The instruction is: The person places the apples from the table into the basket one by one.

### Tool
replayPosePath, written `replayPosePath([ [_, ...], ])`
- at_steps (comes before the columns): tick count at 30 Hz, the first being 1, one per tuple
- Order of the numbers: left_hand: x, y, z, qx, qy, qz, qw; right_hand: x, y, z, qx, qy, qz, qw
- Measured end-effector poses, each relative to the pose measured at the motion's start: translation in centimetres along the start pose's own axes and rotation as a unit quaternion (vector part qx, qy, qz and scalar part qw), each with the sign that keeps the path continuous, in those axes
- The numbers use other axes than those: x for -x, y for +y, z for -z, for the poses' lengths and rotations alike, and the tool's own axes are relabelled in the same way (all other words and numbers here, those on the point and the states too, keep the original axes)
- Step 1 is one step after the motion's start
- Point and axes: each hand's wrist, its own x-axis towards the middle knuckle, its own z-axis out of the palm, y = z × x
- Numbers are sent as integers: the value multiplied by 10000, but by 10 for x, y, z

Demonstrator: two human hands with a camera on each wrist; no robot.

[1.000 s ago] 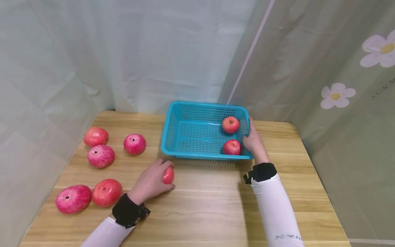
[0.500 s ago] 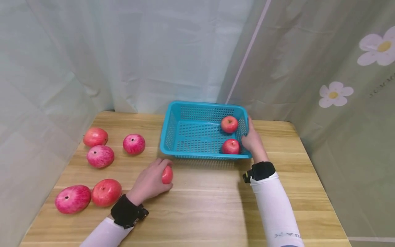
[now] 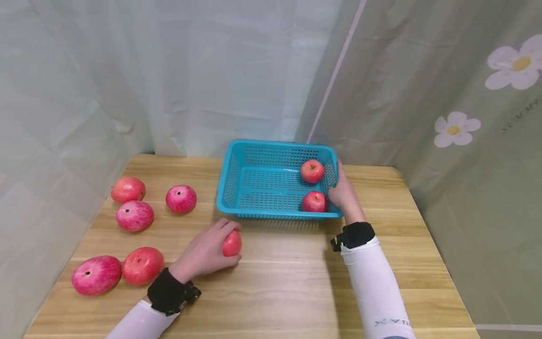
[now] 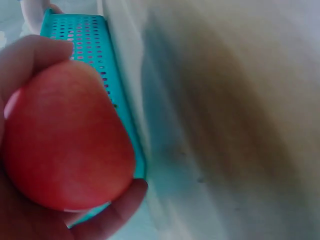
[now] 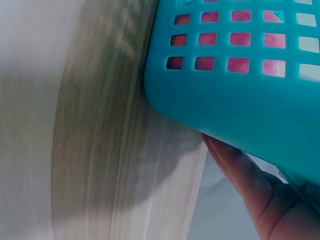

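My left hand [image 3: 211, 247] grips a red apple [image 3: 232, 243] in front of the basket's near left corner. In the left wrist view, the fingers and thumb curl round this apple [image 4: 70, 137], and the basket side shows behind it. A blue-green plastic basket [image 3: 275, 214] with perforated walls stands at the back of the table. Inside it, toward the right end, lie two red apples, one farther back [image 3: 312, 171] and one nearer [image 3: 314, 202]. My right hand [image 3: 345, 193] holds the basket's right end, its thumb over the rim and its fingers along the outer wall [image 5: 245, 175].
Several more red and pink fruits lie on the left of the wooden table [image 3: 271, 292]: a striped one [image 3: 181, 198] nearest the basket, a pair behind [image 3: 128, 189] and a pair in front [image 3: 143, 266]. Curtains [image 3: 237, 70] hang close behind the table and at both sides.
My left hand has shifted slightly to the right with the apple. My right hand keeps its hold on the basket. The whole head view has drifted a little.
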Motion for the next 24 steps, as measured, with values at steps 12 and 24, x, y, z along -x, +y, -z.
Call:
replayPosePath([
  [12, -16, 47, 19, 411, -47, -1330, 9902, 0, -1, 0, 69, -5, 18, 10000],
  [24, -80, 87, 39, 654, 603, -1110, 9898, 1, 0, 0, 56, -8, 34, 10000],
])
